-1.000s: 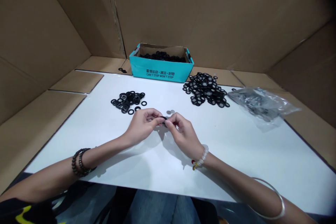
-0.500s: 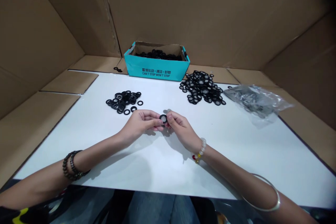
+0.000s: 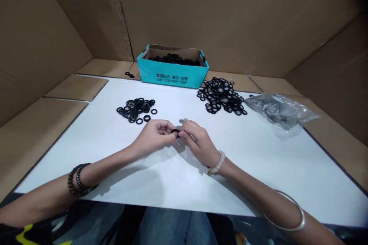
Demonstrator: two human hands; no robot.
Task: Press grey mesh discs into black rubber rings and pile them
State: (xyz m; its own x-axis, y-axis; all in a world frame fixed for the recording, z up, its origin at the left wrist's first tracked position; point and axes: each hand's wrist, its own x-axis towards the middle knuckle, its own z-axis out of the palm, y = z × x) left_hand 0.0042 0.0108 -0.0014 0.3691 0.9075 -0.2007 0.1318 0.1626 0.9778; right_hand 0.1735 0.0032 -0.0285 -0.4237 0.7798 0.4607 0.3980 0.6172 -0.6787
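Between my fingertips, over the middle of the white table, is a black rubber ring washer, now seen nearly edge-on. My left hand pinches its left side between thumb and fingers. The thumb and fingers of my right hand close on its right side. A small grey disc lies on the table just behind my fingers. Left of that sits a loose pile of plain black rings. On the right is a larger heap of black rings with grey centres.
A turquoise box full of black rings stands at the back. To the right lies a clear plastic bag of grey discs. Cardboard walls enclose the white table. A few rings lie on cardboard at the back left.
The ring washer has tilted from facing me, with a grey centre showing, to nearly edge-on. My right fingers have curled in closer around it.
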